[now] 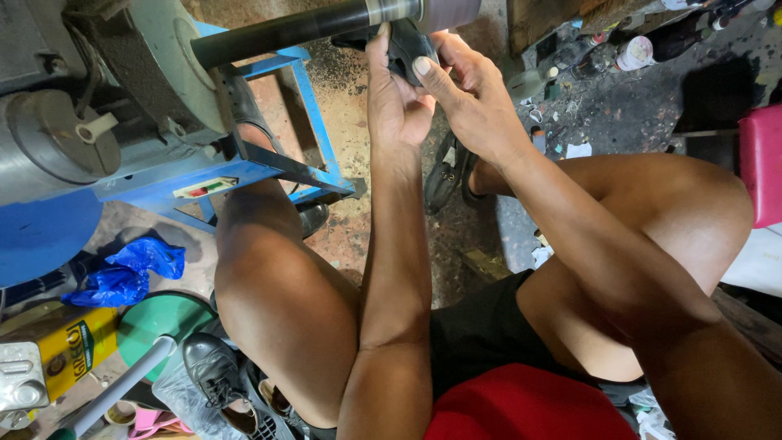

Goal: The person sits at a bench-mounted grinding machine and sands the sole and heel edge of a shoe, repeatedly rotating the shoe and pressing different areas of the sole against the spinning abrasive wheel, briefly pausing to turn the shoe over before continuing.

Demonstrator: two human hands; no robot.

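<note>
the seated person's left hand and right hand both gripped a small black piece, fingers closed around it, pressing it up against the dark spindle of the blue-framed machine. a black shoe lay on the floor below.

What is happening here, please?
A seated person holds a small dark piece in both hands, pressed up against the roller of a blue-framed machine. The left hand grips it from below; the right hand steadies it, thumb on top. What the piece is cannot be told. On the floor lie a black shoe, a blue bag and a yellow can.
</note>
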